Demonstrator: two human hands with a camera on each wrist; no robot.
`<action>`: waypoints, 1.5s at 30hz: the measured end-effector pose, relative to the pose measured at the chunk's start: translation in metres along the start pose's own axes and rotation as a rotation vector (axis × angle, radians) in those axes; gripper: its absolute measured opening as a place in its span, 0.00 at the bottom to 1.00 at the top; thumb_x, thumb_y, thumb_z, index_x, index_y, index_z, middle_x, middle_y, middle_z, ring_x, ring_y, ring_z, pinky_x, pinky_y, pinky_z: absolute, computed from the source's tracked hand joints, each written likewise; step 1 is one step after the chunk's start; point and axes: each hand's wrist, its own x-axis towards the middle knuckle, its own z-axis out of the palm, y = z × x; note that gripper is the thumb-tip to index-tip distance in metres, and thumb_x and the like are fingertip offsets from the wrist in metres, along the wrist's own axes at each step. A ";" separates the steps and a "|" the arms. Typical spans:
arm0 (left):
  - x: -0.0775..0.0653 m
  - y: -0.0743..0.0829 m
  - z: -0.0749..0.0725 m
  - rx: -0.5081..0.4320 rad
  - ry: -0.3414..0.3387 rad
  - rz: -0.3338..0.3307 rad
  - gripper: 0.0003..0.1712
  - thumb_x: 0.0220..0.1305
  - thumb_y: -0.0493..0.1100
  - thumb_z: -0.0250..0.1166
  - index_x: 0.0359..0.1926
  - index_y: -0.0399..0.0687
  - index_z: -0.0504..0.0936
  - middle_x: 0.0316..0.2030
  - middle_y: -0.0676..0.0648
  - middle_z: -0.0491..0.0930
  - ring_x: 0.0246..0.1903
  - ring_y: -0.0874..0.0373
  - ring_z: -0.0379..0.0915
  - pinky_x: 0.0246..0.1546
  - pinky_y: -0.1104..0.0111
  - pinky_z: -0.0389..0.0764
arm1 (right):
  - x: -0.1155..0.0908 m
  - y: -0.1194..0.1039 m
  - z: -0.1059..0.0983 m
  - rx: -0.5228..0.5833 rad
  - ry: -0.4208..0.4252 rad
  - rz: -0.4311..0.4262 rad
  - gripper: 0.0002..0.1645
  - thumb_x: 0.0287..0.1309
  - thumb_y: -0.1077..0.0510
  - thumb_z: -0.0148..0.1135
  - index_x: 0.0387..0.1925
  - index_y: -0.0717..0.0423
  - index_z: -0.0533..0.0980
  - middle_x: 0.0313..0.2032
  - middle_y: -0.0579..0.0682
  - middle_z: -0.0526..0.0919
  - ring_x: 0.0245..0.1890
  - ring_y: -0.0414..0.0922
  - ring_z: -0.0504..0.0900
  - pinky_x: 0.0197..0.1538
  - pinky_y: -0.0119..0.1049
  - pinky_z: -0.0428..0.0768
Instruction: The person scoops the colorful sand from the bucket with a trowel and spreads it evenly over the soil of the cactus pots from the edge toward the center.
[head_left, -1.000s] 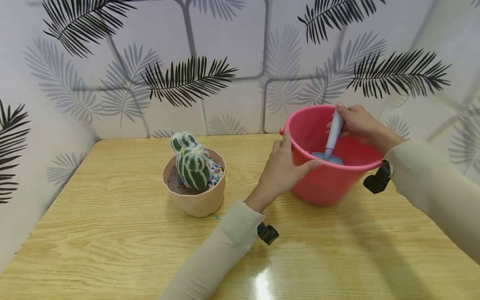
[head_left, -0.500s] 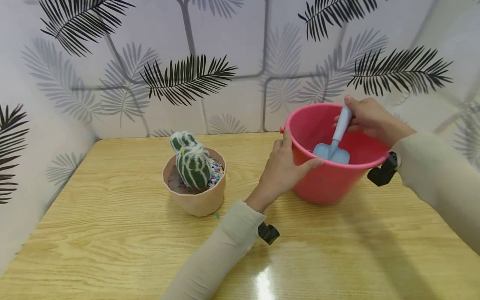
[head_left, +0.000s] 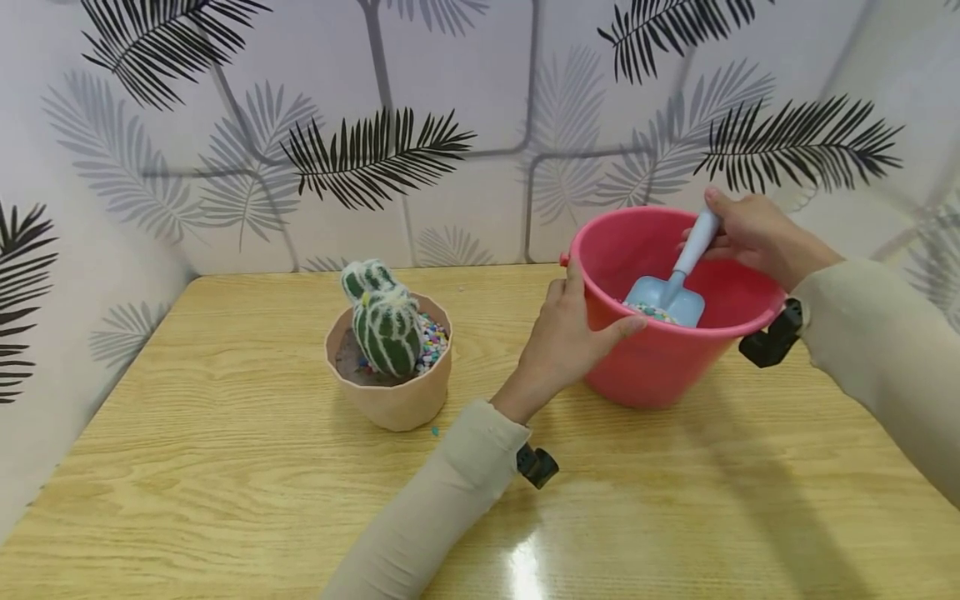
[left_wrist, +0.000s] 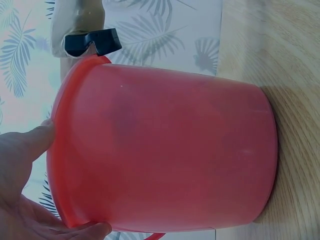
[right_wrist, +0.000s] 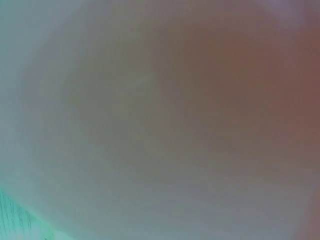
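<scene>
My left hand (head_left: pixel 561 343) holds the pink plastic bucket (head_left: pixel 637 367) at its near left rim. In the left wrist view, its thumb lies at the rim of the bucket (left_wrist: pixel 175 150) and the other fingers reach along the outer wall. My right hand (head_left: pixel 759 232) grips the handle of a light blue garden trowel (head_left: pixel 697 242) over the bucket's mouth. The trowel's blade is tilted inside the bucket and carries small multicoloured pebbles (head_left: pixel 651 312). The near wall hides the bucket's bottom. Blur covers nearly all of the right wrist view.
A peach pot (head_left: pixel 397 408) with a fuzzy green cactus (head_left: pixel 388 333) stands left of the bucket, with coloured pebbles on part of its soil. One turquoise pebble lies beside it on the wooden table (head_left: pixel 225 483). A leaf-patterned wall (head_left: pixel 465 200) borders the table's back.
My right hand has moved right and slightly up with the trowel, bringing more of its blade into sight, now with pebbles showing on it. My left hand and the bucket have stayed put.
</scene>
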 end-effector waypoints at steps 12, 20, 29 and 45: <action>0.000 -0.001 0.002 0.008 0.006 0.012 0.58 0.47 0.64 0.63 0.70 0.53 0.38 0.53 0.47 0.64 0.49 0.57 0.63 0.38 0.69 0.77 | 0.001 -0.001 -0.009 0.058 0.071 -0.002 0.27 0.53 0.37 0.46 0.40 0.56 0.62 0.20 0.44 0.80 0.22 0.41 0.82 0.37 0.41 0.77; 0.001 -0.001 0.002 0.017 0.010 0.004 0.59 0.47 0.64 0.63 0.70 0.53 0.38 0.53 0.47 0.64 0.49 0.57 0.63 0.37 0.69 0.77 | 0.000 -0.010 -0.019 0.089 0.102 0.004 0.25 0.55 0.37 0.43 0.38 0.55 0.59 0.17 0.45 0.79 0.19 0.41 0.81 0.29 0.38 0.80; 0.000 -0.001 0.001 0.016 0.012 -0.002 0.59 0.47 0.64 0.64 0.70 0.52 0.38 0.54 0.46 0.63 0.50 0.56 0.63 0.38 0.68 0.78 | 0.002 -0.019 -0.022 -0.030 0.118 0.009 0.46 0.56 0.35 0.38 0.66 0.60 0.43 0.18 0.41 0.77 0.19 0.38 0.80 0.43 0.41 0.73; -0.007 -0.002 0.001 0.023 0.041 0.039 0.54 0.51 0.63 0.61 0.70 0.52 0.40 0.54 0.46 0.64 0.48 0.55 0.66 0.40 0.66 0.77 | 0.001 -0.032 -0.033 -0.036 0.114 0.044 0.23 0.56 0.36 0.41 0.40 0.50 0.60 0.17 0.45 0.78 0.19 0.44 0.82 0.36 0.42 0.79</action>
